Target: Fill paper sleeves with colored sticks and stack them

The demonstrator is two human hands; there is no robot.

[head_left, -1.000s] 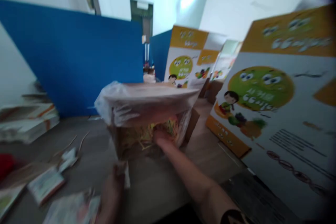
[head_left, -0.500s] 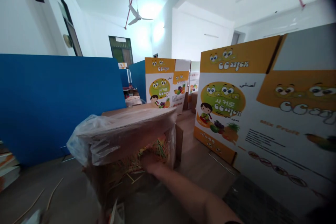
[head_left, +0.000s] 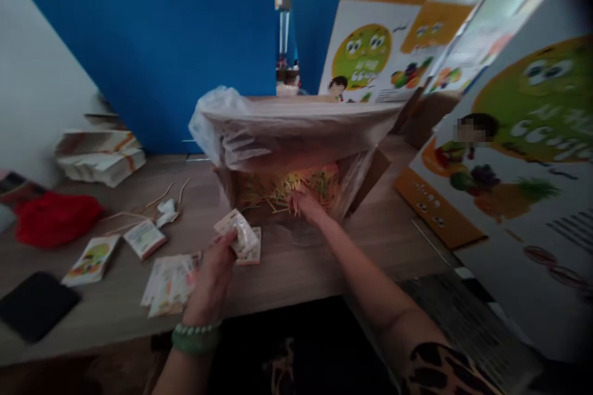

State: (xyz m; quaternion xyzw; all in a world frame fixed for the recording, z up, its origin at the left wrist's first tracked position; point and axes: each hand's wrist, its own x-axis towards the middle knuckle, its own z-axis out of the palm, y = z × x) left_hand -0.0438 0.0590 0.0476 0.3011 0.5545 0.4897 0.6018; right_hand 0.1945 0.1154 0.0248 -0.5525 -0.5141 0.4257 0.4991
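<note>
My left hand point(head_left: 218, 268) is closed on a small printed packet point(head_left: 238, 231) with clear plastic on it, just above the table. Beneath it lies another packet point(head_left: 252, 253). My right hand point(head_left: 303, 202) reaches into the front of a cardboard box lined with clear plastic point(head_left: 296, 129). Its fingers are bent together around a few thin sticks, though blur softens the detail. A loose heap of thin yellow and green sticks point(head_left: 319, 185) fills the box around those fingers. Left of my left hand, several flat packets point(head_left: 169, 284) lie in a pile.
Two small cartons point(head_left: 92, 259) point(head_left: 144, 239) lie on the table's left side, near a red bag point(head_left: 58, 217) and a dark flat object point(head_left: 39, 305). Stacked flat cartons point(head_left: 102, 157) stand behind. A blue panel point(head_left: 185, 43) rises at the back, large printed boxes point(head_left: 445, 191) at right.
My view has tilted down onto the table. My left hand with its packet now shows clearly. The right hand is still in the box among the sticks.
</note>
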